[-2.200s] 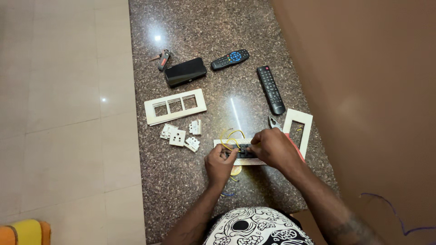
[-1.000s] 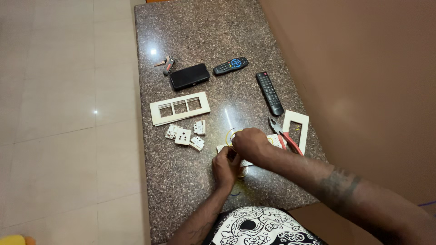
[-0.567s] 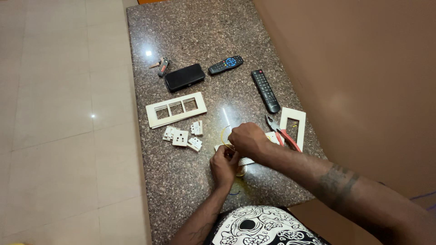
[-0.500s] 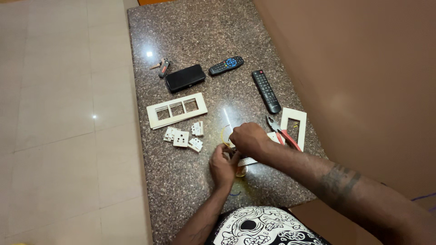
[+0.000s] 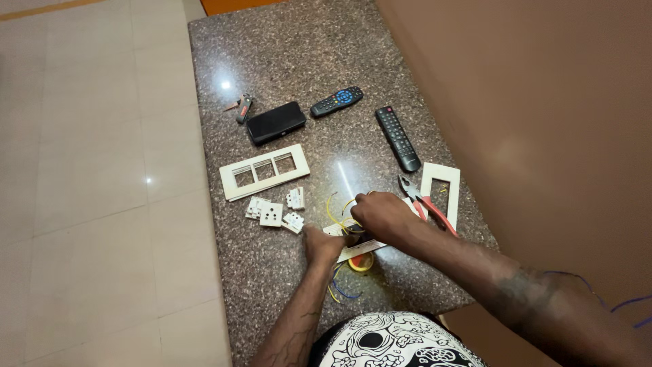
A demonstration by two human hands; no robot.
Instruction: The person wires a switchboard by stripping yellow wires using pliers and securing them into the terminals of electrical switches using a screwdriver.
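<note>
Left hand [image 5: 320, 245] pins the white switch plate [image 5: 360, 248] at its 3 o'clock, fingers closed on its end. Right hand [image 5: 382, 216] clamps over the plate's top, yellow wires [image 5: 333, 211] poking out at 10 o'clock. Red-handled pliers [image 5: 424, 204] lie at 2 o'clock.

On the speckled grey granite counter [image 5: 285, 61], the left hand [image 5: 321, 243] and right hand [image 5: 380, 214] meet over a white plastic switch plate [image 5: 360, 248] with yellow and blue wires [image 5: 334, 212] curling out from it; what the fingers grip is hidden. A yellow tape roll [image 5: 360, 262] lies just below the plate. Red-handled pliers [image 5: 424, 204] rest beside a white 1-opening frame [image 5: 440, 185]. To the left sit 3 small white switch modules [image 5: 275, 213] and a white 3-opening frame [image 5: 264, 170]. Farther up are a black rectangular case [image 5: 275, 122], a small red-and-black tool [image 5: 242, 108], and 2 black remotes [image 5: 397, 137], well apart from the hands.
</note>
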